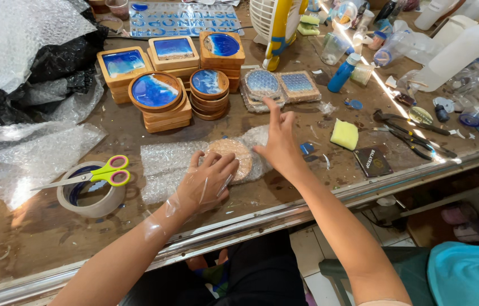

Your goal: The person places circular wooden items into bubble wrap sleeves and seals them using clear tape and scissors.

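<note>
A cluttered brown workbench [47, 232] with a metal front edge, seen from above. The left hand [205, 184], fingers spread and flat, presses on a sheet of bubble wrap [166, 164] at the near side of a round cork-coloured coaster [231, 156] lying on that sheet. The right hand [279, 144] lies open just right of the coaster, palm down on the wrap, forefinger stretched away from the body; neither hand pinches anything. The coaster sits near the bench's front edge, roughly at its middle.

Left of the wrap: a roll of tape [89, 195] with green-and-pink scissors [95, 174] resting across it. Behind: stacks of wooden coasters with blue resin tops [166, 85], some square, some round, and two flat patterned pads [279, 85]. Right: a yellow sponge [344, 134], a blue bottle [342, 72], pliers [406, 133], and assorted white squeeze bottles [460, 54]. Far left: heaped bubble wrap over black plastic [18, 51].
</note>
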